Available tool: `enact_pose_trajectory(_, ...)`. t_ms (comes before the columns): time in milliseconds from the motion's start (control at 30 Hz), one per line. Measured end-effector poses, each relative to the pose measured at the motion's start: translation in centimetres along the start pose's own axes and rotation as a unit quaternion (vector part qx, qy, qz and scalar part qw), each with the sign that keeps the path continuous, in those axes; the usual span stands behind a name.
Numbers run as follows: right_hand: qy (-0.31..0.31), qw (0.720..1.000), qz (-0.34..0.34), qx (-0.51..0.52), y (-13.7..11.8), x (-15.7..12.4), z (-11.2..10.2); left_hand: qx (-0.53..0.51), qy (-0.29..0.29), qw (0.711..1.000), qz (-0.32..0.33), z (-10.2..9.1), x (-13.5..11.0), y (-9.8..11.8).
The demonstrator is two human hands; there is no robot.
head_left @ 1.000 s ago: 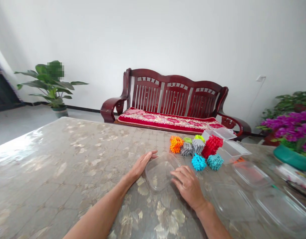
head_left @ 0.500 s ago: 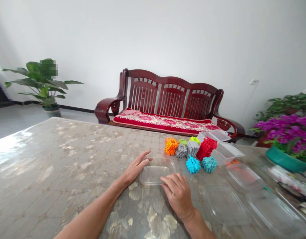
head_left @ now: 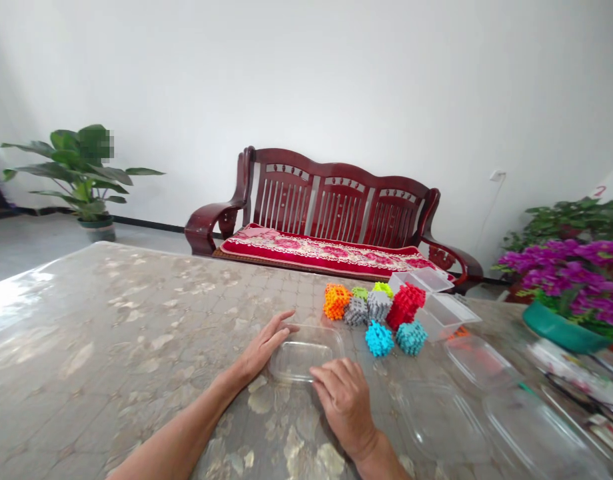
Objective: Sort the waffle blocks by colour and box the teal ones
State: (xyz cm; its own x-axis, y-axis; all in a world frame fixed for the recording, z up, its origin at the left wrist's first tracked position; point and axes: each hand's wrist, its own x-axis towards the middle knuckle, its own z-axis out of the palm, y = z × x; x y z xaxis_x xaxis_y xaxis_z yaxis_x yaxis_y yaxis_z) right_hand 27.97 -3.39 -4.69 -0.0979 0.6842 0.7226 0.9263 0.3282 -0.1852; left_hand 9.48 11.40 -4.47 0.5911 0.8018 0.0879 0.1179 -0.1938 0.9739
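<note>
A clear plastic container (head_left: 306, 355) lies on the table in front of me, between my two hands. My left hand (head_left: 267, 343) rests at its left side with fingers stretched out, fingertips by the far left rim. At the near right corner, my right hand (head_left: 344, 400) has its fingers bent together in a pinch on the rim. Beyond the container, to the right, are clusters of plastic building pieces: orange (head_left: 336, 301), grey (head_left: 379, 307), red (head_left: 406, 305), bright blue (head_left: 379, 339) and teal (head_left: 411, 338), with some green ones behind.
Clear boxes (head_left: 449, 317) stand behind the pieces. Several clear lids or trays (head_left: 441, 417) lie at the right. A teal flower pot (head_left: 564, 328) with purple flowers is at the far right. A wooden bench (head_left: 336, 207) stands beyond the patterned table (head_left: 111, 347).
The whole view has shifted slightly, so everything sits a little lower and further left. Both hands stay at the same places on the container.
</note>
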Motion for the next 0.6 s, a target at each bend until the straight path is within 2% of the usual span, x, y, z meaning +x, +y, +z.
enact_pose_trajectory(400, -0.012, 1.000, 0.000, -0.008, 0.1, 0.5, -0.3, 0.006, 0.004, 1.000, -0.007, -0.1, 0.1, 0.0)
enact_pose_trajectory(600, -0.011, 0.999, -0.014, 0.026, 0.3, 0.5, -1.0, -0.005, 0.011, 1.000, -0.005, -0.1, 0.2, -0.2)
